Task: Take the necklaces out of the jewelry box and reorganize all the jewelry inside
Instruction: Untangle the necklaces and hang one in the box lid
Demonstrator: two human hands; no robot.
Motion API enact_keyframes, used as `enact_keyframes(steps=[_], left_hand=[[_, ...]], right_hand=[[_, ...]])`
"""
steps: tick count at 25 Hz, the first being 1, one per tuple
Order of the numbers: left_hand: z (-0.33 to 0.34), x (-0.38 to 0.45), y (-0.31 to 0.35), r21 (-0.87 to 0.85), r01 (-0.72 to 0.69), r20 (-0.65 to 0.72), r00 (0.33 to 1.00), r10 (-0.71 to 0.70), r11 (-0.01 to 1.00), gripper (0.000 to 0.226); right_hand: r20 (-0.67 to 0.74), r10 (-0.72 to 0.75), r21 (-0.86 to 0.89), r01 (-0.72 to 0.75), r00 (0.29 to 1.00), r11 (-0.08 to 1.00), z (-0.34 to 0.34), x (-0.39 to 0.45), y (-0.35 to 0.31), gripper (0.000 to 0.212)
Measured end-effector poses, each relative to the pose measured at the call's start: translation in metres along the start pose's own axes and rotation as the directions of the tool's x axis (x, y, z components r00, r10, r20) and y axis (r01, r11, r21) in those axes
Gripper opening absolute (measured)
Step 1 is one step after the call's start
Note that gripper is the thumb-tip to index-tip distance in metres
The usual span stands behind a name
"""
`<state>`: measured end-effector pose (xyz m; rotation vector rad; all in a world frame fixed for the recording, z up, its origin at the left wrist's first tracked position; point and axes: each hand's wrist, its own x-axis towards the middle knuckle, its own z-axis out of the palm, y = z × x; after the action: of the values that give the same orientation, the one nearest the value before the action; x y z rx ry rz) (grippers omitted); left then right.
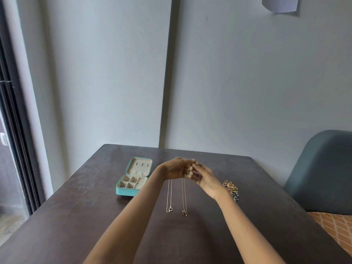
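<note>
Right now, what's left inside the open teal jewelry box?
The jewelry box shows only bare beige compartments and ring rolls; its lid pocket looks flat. Both necklaces hang from the left hand and right hand. Anything inside the pocket is hidden.

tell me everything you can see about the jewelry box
The jewelry box is a small teal zip case with rounded corners, lying open on the dark table, left of both hands, which do not touch it. Its beige, fabric-looking lining shows square compartments and a ribbed ring section in the base; the lid leans back. The compartments look empty.
</note>
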<state>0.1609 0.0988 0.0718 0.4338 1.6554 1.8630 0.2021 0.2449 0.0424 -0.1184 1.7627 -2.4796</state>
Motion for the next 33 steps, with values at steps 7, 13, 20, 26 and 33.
enact_keyframes(steps=[7,13,20,26,33], left_hand=[[-0.010,-0.003,-0.005,0.040,0.020,0.024,0.999,-0.021,0.999,0.028],[-0.011,0.000,0.001,0.046,0.011,0.005,1.000,-0.011,0.999,0.009],[-0.009,0.008,-0.008,0.077,0.016,-0.252,0.968,0.004,0.997,0.023],[-0.004,0.010,-0.013,0.301,0.059,-0.271,0.962,0.027,0.952,0.014],[-0.004,0.018,-0.018,0.277,-0.067,-0.298,0.942,0.152,0.958,0.010]], right_hand=[[0.014,0.006,-0.205,-0.003,1.000,0.979,-0.005,0.005,0.004,0.012],[-0.131,-0.076,-0.154,0.055,0.988,0.987,-0.002,0.014,0.004,0.016],[-0.310,-0.016,0.038,0.029,0.951,0.999,0.005,0.021,0.002,0.016],[-0.294,-0.056,-0.008,0.056,0.954,0.998,0.010,0.023,-0.009,0.022],[-0.327,-0.123,0.005,0.132,0.937,0.991,0.005,0.020,-0.011,0.023]])
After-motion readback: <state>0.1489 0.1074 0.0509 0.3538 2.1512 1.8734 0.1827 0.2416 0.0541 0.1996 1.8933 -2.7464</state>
